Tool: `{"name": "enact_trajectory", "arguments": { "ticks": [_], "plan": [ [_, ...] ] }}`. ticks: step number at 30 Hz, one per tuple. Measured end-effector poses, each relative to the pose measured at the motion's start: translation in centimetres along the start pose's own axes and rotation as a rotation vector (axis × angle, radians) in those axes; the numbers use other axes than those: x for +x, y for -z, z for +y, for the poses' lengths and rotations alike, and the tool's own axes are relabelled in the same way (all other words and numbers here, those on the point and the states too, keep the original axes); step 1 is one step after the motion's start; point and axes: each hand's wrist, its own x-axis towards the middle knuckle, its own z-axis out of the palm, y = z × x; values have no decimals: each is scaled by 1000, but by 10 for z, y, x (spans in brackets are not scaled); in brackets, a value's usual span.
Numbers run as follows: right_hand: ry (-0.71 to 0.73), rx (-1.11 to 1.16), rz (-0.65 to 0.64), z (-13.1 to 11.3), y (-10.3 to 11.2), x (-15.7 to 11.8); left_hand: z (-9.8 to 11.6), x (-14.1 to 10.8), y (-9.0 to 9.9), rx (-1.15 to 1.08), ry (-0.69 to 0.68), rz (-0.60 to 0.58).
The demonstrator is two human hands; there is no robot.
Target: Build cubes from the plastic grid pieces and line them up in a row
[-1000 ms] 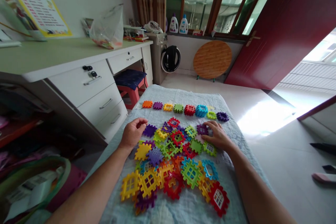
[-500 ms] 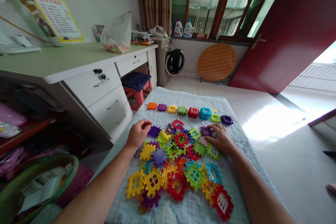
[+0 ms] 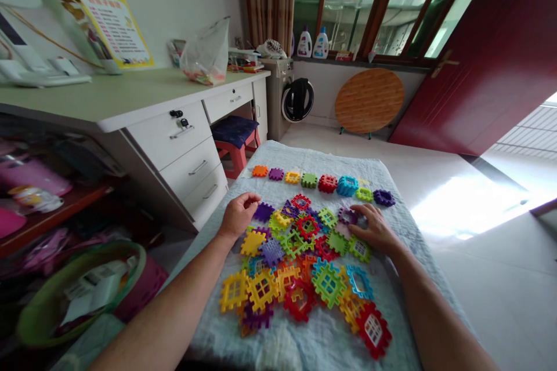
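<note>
A loose pile of notched plastic pieces in several colours lies on a cloth-covered table. My left hand is at the pile's upper left, fingers curled together beside a dark purple piece; what its fingertips hold, if anything, is too small to tell. At the pile's upper right, my right hand is spread, its fingertips touching a purple piece with an opening. Beyond the hands runs a row of pieces and small stacks, from an orange one to a dark purple one.
A desk with drawers stands at the left, with a red stool beside it. A green-rimmed basket sits at the lower left. Behind are a washing machine and a round wooden board.
The whole view has shifted, so the scene sits slightly further right. My right hand's fingers have spread a little at the purple piece. My left hand stays by the dark purple piece.
</note>
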Motion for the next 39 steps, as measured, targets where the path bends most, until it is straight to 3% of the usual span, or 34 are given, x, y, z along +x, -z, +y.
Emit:
{"name": "enact_trajectory", "arguments": {
  "ticks": [10, 12, 16, 19, 23, 31, 39],
  "plan": [
    [9, -26, 7, -1, 0, 1, 3, 1, 2, 15, -20, -38],
    [0, -24, 11, 0, -1, 1, 6, 1, 7, 7, -18, -130],
    [-5, -23, 18, 2, -3, 2, 18, -3, 25, 25, -10, -477],
    [-3, -29, 18, 2, -3, 2, 28, -7, 34, 76, -18, -617],
    [-1, -29, 21, 1, -3, 2, 35, -10, 39, 183, -120, -653],
    [-7, -28, 14, 2, -3, 2, 38, -14, 42, 279, -157, -795],
    [-20, -38, 15, 1, -4, 1, 43, -16, 37, 288, -208, -839]
  ]
}}
